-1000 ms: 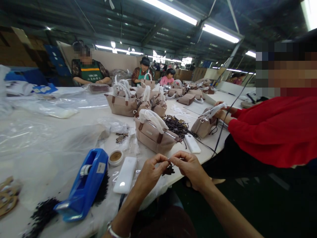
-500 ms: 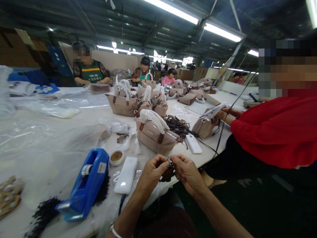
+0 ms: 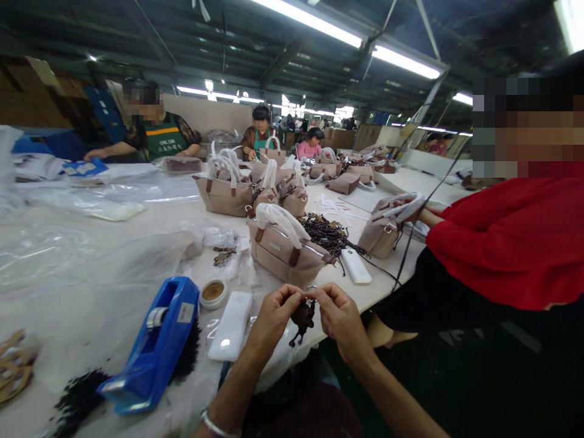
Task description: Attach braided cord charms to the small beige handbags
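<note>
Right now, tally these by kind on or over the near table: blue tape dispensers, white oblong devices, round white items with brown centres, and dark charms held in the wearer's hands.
Blue tape dispenser: 1
White oblong devices: 2
Round white item, brown centre: 1
Dark charm, held: 1
Total: 5

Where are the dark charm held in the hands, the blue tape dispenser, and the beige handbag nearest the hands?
Dark charm (image 3: 302, 314): head view, on its hanging body.
Blue tape dispenser (image 3: 148, 351): head view, middle of its blue frame.
Nearest beige handbag (image 3: 276, 258): head view, on its camera-facing panel.

One held charm (image 3: 302, 316), one dispenser (image 3: 170, 328), two white devices (image 3: 231, 325).
</note>
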A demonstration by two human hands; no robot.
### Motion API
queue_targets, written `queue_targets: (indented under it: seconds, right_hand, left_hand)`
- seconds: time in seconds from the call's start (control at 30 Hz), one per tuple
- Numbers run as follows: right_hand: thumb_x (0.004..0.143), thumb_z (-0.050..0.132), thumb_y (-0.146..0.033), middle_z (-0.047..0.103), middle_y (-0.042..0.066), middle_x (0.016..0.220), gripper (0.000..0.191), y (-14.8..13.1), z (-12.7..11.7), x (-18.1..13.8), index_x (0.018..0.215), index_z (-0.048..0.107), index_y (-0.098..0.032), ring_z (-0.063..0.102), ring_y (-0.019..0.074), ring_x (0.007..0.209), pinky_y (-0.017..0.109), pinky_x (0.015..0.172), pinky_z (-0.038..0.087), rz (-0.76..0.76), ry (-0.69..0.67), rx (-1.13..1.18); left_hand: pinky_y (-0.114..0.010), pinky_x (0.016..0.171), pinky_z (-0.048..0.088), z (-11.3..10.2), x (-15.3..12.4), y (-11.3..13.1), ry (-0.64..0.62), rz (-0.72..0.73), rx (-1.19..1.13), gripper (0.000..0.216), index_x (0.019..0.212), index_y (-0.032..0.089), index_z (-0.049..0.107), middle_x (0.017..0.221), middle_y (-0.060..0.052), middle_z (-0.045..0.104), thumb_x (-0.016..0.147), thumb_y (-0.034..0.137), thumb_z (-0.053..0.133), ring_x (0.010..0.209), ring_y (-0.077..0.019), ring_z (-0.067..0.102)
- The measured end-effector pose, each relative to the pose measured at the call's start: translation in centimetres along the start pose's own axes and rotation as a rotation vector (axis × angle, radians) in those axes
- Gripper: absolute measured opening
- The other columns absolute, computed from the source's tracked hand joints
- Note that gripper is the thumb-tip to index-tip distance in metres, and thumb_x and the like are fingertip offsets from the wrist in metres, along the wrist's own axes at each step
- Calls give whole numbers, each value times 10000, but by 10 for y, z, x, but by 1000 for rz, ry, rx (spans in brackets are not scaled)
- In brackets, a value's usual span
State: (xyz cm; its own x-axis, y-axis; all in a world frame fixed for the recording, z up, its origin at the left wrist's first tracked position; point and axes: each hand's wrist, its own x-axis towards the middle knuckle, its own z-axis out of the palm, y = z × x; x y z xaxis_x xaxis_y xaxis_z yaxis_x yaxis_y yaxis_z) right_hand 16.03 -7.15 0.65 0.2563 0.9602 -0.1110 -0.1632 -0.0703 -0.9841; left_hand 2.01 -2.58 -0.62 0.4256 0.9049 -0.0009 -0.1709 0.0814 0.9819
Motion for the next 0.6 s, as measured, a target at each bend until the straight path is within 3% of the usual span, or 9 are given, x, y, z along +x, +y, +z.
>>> queue_targets:
  seconds: [0.23, 0.43, 0.6]
  right_hand:
    - [776, 658, -551, 372, -104, 475, 375, 9, 3, 27, 718, 510, -212, 254, 52, 389, 190, 352, 177, -77, 78, 3]
    - [731, 692, -541, 463, -60, 574, 376, 12, 6, 58, 700, 544, -196, 367, 84, 490, 205, 411, 282, -172, 177, -29]
    - [771, 661, -456, 455, -59, 590, 297, 7, 11, 78, 695, 547, -192, 371, 91, 532, 211, 461, 305, -214, 222, -71]
  left_hand:
    - [-338, 816, 479, -24, 52, 9, 271, 261, 486, 226, 981, 182, 673, 978, -67, 686, 806, 287, 576, 867, -209, 625]
    - [-344, 826, 470, -30, 103, 14, 225, 334, 618, 284, 1012, 176, 685, 931, -62, 642, 750, 191, 577, 884, -214, 606]
    - [-300, 719, 456, -30, 122, 20, 86, 319, 551, 143, 826, 187, 701, 787, -21, 622, 712, 258, 649, 792, -198, 583]
